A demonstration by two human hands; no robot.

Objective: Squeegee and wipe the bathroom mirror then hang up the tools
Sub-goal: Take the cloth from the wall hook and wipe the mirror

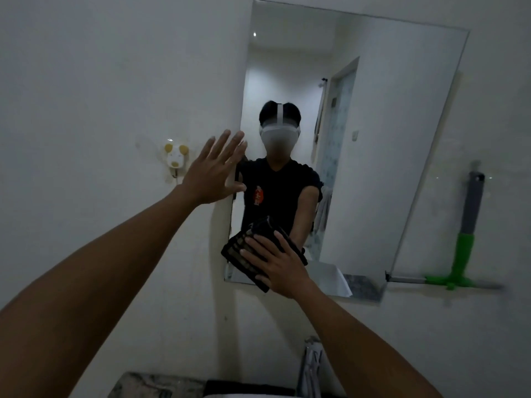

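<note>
— Since the mirror [373, 139] takes up most of the wall, where does it sit?
— It hangs tilted on the white wall [86, 67], long axis running up and down, top edge leaning to the right in the head view. A person in a dark shirt is reflected in it.

— And the squeegee?
— The squeegee [462, 239] hangs on the wall just right of the mirror, handle up, grey at the top and green lower down, blade lying crosswise at the bottom near the mirror's lower right corner.

— What is the left hand doing?
— The left hand [212, 170] is spread flat, fingers straight and apart, palm against the wall at the mirror's left edge, fingertips reaching onto the glass. It holds nothing.

— The right hand?
— The right hand [275, 262] presses a dark folded cloth [241, 251] against the mirror's lower left corner, fingers laid out nearly straight over it. The cloth's long side slants from upper right down to lower left.

— Anything smaller?
— A little white and yellow animal-shaped hook [175, 156] is stuck on the wall left of the left hand.
</note>
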